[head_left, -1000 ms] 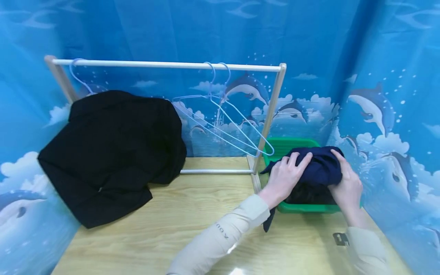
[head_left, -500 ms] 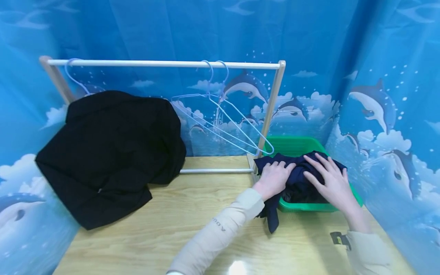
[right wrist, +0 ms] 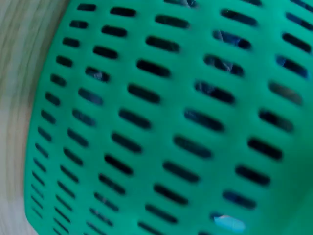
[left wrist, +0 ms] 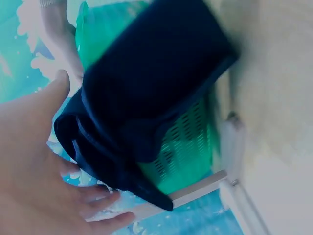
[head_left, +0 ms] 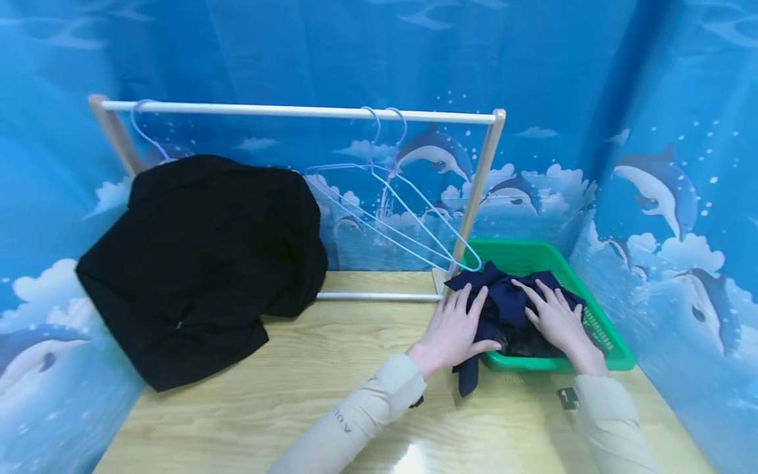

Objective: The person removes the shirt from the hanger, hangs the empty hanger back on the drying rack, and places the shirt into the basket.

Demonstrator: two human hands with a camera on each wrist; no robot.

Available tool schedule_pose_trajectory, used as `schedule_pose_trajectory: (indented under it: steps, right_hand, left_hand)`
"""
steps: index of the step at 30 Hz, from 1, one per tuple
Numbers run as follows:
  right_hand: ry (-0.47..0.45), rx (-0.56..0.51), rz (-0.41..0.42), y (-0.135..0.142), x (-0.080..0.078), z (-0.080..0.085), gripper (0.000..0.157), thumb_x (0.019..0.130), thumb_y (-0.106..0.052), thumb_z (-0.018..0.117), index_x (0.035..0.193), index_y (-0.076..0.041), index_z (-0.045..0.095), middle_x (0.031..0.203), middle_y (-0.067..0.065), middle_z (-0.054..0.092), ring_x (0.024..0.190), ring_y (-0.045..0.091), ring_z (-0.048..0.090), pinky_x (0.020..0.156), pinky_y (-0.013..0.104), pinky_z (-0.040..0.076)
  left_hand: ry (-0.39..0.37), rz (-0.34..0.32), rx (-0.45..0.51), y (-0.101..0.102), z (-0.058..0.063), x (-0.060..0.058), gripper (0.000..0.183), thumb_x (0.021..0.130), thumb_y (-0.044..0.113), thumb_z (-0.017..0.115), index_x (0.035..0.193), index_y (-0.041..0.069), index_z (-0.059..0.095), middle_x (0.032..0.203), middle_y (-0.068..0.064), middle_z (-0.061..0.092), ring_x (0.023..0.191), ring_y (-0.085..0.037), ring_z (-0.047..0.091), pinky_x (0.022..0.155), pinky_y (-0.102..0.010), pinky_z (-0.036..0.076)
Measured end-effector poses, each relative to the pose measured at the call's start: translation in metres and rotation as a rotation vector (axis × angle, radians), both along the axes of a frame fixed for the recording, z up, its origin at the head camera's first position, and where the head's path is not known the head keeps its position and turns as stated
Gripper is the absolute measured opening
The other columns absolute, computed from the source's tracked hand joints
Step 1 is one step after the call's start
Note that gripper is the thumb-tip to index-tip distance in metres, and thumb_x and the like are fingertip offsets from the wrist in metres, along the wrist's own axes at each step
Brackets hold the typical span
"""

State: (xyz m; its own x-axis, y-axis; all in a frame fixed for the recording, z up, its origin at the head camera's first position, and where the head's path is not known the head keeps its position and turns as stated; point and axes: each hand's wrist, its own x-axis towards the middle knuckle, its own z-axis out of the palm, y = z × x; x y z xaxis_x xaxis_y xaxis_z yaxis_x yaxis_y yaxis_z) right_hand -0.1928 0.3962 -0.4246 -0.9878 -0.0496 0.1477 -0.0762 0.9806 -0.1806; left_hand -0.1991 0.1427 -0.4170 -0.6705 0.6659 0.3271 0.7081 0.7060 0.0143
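Note:
A navy cloth garment (head_left: 506,297) lies bunched in the green plastic basket (head_left: 535,364), one end draped over the left rim. My left hand (head_left: 451,330) is at that left side, fingers spread straight over the draped part. In the left wrist view, the garment (left wrist: 151,73) hangs over the basket's slotted wall (left wrist: 186,142), beside the spread fingers (left wrist: 100,203). My right hand (head_left: 555,321) rests over the garment's right part with its fingers extended. Something black (head_left: 524,343) lies beneath the navy cloth. The right wrist view shows mainly the basket's slotted wall (right wrist: 146,117).
A rack with a white top rail (head_left: 266,110) stands left of the basket. A black garment (head_left: 207,243) hangs from it at the left, and two light-blue hangers (head_left: 414,197) hang near its right post (head_left: 481,178). Dolphin-print curtains enclose the wooden table (head_left: 249,421).
The navy garment has come down into the basket, its end over the left rim. Both hands have loosened from it and spread their fingers; the left has drawn back toward the body.

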Motion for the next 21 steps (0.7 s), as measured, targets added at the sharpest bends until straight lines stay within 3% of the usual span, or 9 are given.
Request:
schedule_pose_trajectory:
  steps: [2,3,6,8,10,12,14,18,21]
  right_hand:
    - [-0.021,0.018,-0.007,0.001,0.001,-0.004,0.064,0.103,-0.017,0.058,0.159,-0.028,0.029,0.159,0.030,0.024,0.138,0.065,0.023,0.097,0.089,0.012]
    - [-0.030,0.030,-0.011,0.002,0.002,-0.005,0.064,0.103,-0.016,0.057,0.159,-0.028,0.029,0.159,0.030,0.024,0.138,0.066,0.022,0.097,0.089,0.012]
    - [-0.038,0.038,-0.007,0.001,0.005,-0.005,0.064,0.103,-0.014,0.056,0.159,-0.027,0.029,0.159,0.030,0.022,0.138,0.067,0.020,0.097,0.089,0.010]
    - [-0.030,0.034,-0.006,0.000,0.008,-0.004,0.065,0.103,-0.015,0.056,0.159,-0.028,0.028,0.159,0.030,0.022,0.138,0.067,0.020,0.097,0.089,0.010]
    - [-0.017,0.025,-0.003,0.000,0.010,-0.004,0.066,0.103,-0.015,0.057,0.160,-0.028,0.028,0.159,0.030,0.022,0.138,0.067,0.019,0.096,0.090,0.009]
    - [-0.011,0.016,0.000,-0.001,0.011,-0.005,0.067,0.103,-0.015,0.058,0.160,-0.028,0.026,0.159,0.029,0.021,0.138,0.067,0.018,0.096,0.090,0.009]
    - [-0.001,0.011,0.002,-0.001,0.012,-0.006,0.068,0.102,-0.015,0.058,0.161,-0.028,0.026,0.160,0.029,0.021,0.138,0.067,0.018,0.096,0.090,0.009]
    - [0.042,0.007,0.002,-0.002,0.013,-0.011,0.067,0.102,-0.013,0.058,0.160,-0.028,0.027,0.159,0.029,0.023,0.139,0.066,0.019,0.097,0.090,0.009]
    - [0.081,0.004,-0.004,-0.002,0.013,-0.014,0.071,0.100,-0.010,0.061,0.159,-0.030,0.028,0.158,0.029,0.025,0.138,0.066,0.021,0.096,0.090,0.010]
  left_hand:
    - [-0.016,0.030,-0.017,-0.002,-0.007,0.008,0.106,0.088,0.075,0.055,0.162,0.008,0.020,0.158,-0.020,0.037,0.139,-0.029,0.048,0.104,-0.039,0.049]
    - [-0.018,0.041,-0.024,-0.003,-0.011,0.011,0.108,0.087,0.075,0.057,0.162,0.006,0.019,0.156,-0.021,0.040,0.131,-0.028,0.055,0.098,-0.036,0.052]
    - [-0.006,0.076,-0.043,-0.005,-0.019,0.018,0.107,0.086,0.067,0.068,0.160,0.004,0.024,0.134,-0.016,0.061,0.094,-0.020,0.071,0.068,-0.028,0.056]
    - [0.063,0.094,-0.032,-0.006,-0.023,0.020,0.084,0.087,0.054,0.075,0.150,0.006,0.046,0.105,-0.006,0.072,0.065,-0.013,0.067,0.049,-0.026,0.049]
    - [0.143,0.109,0.003,-0.009,-0.022,0.019,0.046,0.087,0.040,0.078,0.121,0.011,0.071,0.076,0.004,0.070,0.051,-0.009,0.059,0.040,-0.025,0.040]
    - [0.219,0.118,0.046,-0.012,-0.014,0.015,0.016,0.086,0.035,0.077,0.088,0.019,0.076,0.062,0.008,0.065,0.050,-0.009,0.059,0.038,-0.025,0.038]
    - [0.225,0.114,0.108,-0.015,-0.001,0.010,0.023,0.087,0.032,0.076,0.068,0.023,0.068,0.059,0.007,0.064,0.051,-0.011,0.061,0.038,-0.027,0.037]
    - [0.135,0.117,0.233,-0.013,0.032,0.003,0.028,0.094,0.034,0.070,0.069,0.022,0.065,0.058,0.004,0.062,0.051,-0.016,0.061,0.038,-0.029,0.034]
    - [0.084,0.130,0.325,-0.003,0.051,0.004,0.020,0.098,0.036,0.066,0.083,0.024,0.073,0.059,0.005,0.063,0.046,-0.014,0.056,0.036,-0.026,0.031]
